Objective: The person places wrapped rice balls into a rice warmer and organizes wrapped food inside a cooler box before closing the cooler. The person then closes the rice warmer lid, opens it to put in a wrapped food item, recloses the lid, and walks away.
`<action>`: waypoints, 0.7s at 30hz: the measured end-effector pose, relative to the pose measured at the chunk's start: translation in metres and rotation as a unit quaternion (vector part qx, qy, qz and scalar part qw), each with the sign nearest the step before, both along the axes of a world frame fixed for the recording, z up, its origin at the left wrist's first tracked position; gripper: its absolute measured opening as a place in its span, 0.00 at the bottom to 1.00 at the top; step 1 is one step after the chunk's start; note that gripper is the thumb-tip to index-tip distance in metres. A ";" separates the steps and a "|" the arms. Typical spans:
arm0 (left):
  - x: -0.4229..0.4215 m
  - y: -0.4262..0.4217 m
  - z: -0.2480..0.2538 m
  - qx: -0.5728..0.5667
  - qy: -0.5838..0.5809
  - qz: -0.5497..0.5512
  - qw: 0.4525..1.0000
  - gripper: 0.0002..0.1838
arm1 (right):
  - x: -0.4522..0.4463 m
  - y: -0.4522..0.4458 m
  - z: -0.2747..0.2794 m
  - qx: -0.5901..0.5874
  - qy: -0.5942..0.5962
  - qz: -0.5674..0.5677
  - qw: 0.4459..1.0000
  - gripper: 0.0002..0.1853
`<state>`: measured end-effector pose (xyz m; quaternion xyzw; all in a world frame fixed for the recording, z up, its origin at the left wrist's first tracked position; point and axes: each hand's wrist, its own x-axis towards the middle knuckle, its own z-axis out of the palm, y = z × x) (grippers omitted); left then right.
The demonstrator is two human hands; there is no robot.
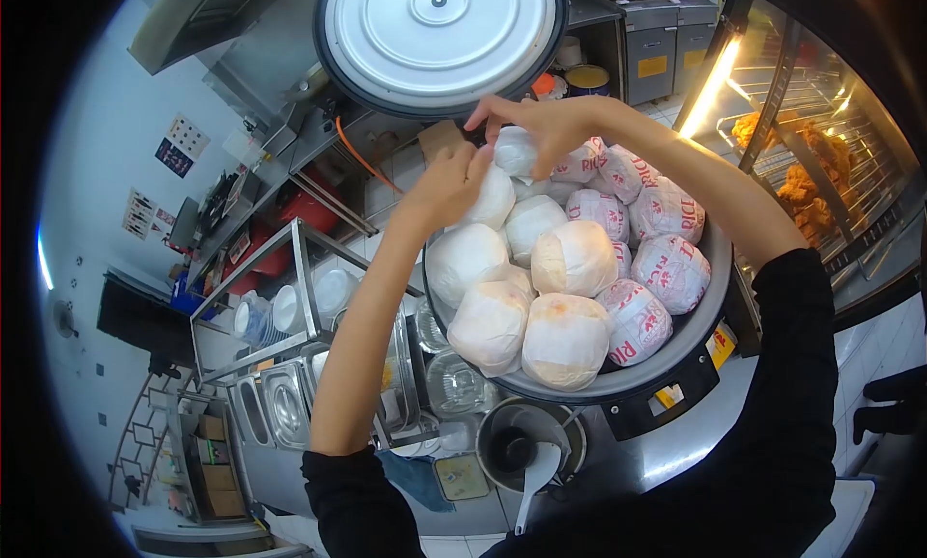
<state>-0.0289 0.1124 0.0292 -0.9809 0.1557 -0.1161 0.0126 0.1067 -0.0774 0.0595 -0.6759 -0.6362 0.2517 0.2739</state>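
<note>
Kitchen walls [87, 210] are white on the left, and a metal rack [301, 259] with tubs stands in front of them. On the right, a glass case [768, 109] glows with yellow light and has brown fried food [800, 186] inside. A big round pot [715, 283] sits in the middle, and its lid [439, 32] is up on the far side. It is full of wrapped bundles: plain white ones [566, 338] on the left and near side, and ones with red letters [670, 210] on the right. The right hand [550, 128] has its fingers bent around a small white bundle [516, 153] at the far left of the pot. The left hand [454, 186] is right beside that bundle, but I cannot tell if its fingers are spread or pinching. Near the body, a small pot [533, 415] has a white scoop [542, 469] in it
</note>
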 end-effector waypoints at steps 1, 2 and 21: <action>-0.001 0.002 0.000 0.011 0.007 0.033 0.999 0.22 | 0.003 0.001 -0.006 0.019 -0.009 0.014 1.000 0.53; 0.000 0.005 0.002 0.021 0.013 0.065 0.998 0.21 | 0.007 0.003 -0.011 0.037 -0.020 0.027 0.999 0.52; 0.003 -0.013 -0.027 -0.174 0.025 0.069 0.982 0.28 | -0.032 0.017 -0.056 0.078 -0.223 -0.185 0.954 0.24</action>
